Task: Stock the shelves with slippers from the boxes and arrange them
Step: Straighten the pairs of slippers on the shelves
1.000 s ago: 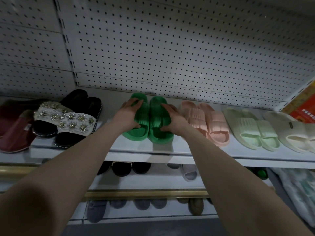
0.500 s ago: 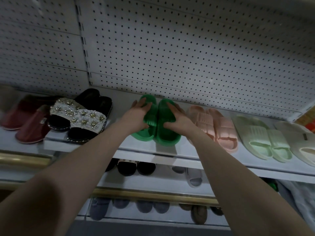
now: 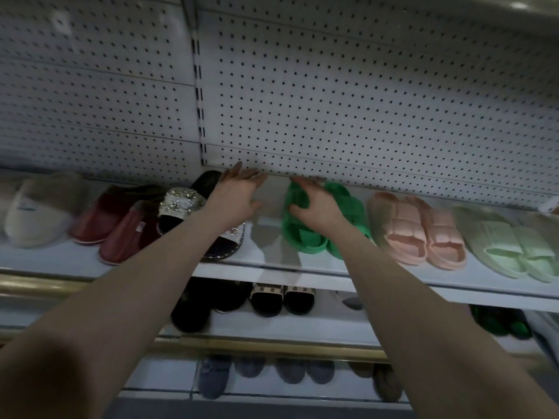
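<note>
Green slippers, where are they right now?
In the head view, the green slippers sit on the upper shelf, under the right hand, just left of the pink slippers.

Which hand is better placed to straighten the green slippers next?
Right. The right hand lies on the green slippers, fingers curled over one; the left hand is open above the bare shelf beside them.

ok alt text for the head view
A person's right hand grips green slippers on a white shelf; the left hand hovers open beside them. Jewelled black slippers sit to the left, pink slippers to the right.
</note>
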A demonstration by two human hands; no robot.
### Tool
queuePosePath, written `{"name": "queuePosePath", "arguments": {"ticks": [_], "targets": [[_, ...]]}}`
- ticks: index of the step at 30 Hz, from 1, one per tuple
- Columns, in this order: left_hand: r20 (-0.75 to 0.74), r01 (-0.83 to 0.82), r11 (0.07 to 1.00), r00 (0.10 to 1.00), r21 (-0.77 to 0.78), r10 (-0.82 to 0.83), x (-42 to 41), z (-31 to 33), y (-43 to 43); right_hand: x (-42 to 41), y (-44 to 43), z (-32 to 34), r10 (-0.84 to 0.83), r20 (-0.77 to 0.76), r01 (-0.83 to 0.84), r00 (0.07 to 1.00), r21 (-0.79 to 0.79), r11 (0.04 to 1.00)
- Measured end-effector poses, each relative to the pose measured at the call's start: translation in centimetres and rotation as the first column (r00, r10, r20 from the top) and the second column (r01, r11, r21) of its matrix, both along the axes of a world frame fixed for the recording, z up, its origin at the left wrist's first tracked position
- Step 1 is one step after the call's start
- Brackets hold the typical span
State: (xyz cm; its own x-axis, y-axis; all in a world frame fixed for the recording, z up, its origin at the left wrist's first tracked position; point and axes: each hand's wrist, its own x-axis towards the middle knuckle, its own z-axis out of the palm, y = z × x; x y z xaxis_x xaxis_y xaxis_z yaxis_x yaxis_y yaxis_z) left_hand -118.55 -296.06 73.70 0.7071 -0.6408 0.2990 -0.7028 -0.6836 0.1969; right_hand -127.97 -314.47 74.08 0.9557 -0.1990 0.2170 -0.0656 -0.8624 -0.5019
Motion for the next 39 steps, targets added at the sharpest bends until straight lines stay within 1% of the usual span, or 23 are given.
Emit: {"name": "queuePosePath", "arguments": {"ticks": [3,5,7,9,13,17,20,27,33,37,39], "targets": [[-0.012,-0.013,0.999,1.0,0.036,0.013,1.4,0.2,3.6,0.4,3.5,-0.1,0.02,-0.053,-0.017,0.998,0.049,0.999],[-0.013,-0.032,0.998,0.999,0.05,0.032,2.4,-0.1,5.8,0.6,5.9,-0.1,0.046,-0.097,-0.042,0.994,0.046,0.998],[-0.054,-0.034,0.998,0.998,0.051,0.037,3.2,-0.6,7.7,0.6,8.1,-0.2,0.062,-0.15,-0.055,0.987,0.05,0.997],[-0.109,-0.015,0.999,0.994,0.048,0.02,3.8,-0.9,9.5,0.7,9.9,-0.4,0.063,-0.202,-0.047,0.977,0.083,0.995],[-0.148,0.008,0.998,0.989,0.063,0.001,4.5,-1.7,12.4,0.9,13.0,-1.0,0.023,-0.255,0.007,0.967,0.116,0.993],[-0.204,0.113,0.993,0.973,0.025,-0.106,5.2,-2.4,14.0,0.8,14.8,-1.5,-0.075,-0.243,0.098,0.967,0.084,0.992],[-0.2,0.157,0.985,0.97,0.066,-0.141,5.5,-2.8,14.5,0.9,15.5,-1.6,-0.124,-0.238,0.145,0.963,0.075,0.986],[-0.177,0.177,0.983,0.97,0.039,-0.168,6.0,-2.9,14.7,1.0,16.4,-2.1,-0.164,-0.209,0.179,0.964,0.054,0.982],[-0.165,0.189,0.981,0.97,0.053,-0.178,5.5,-2.9,14.7,1.3,16.0,-2.0,-0.205,-0.21,0.204,0.956,-0.026,0.979],[-0.15,0.172,0.985,0.974,0.019,-0.168,5.0,-3.2,14.7,1.2,15.2,-2.0,-0.284,-0.193,0.286,0.939,-0.016,0.958],[-0.137,0.163,0.987,0.978,0.013,-0.159,5.0,-3.3,14.5,1.0,14.6,-1.9,-0.297,-0.189,0.303,0.936,0.002,0.953]]}}
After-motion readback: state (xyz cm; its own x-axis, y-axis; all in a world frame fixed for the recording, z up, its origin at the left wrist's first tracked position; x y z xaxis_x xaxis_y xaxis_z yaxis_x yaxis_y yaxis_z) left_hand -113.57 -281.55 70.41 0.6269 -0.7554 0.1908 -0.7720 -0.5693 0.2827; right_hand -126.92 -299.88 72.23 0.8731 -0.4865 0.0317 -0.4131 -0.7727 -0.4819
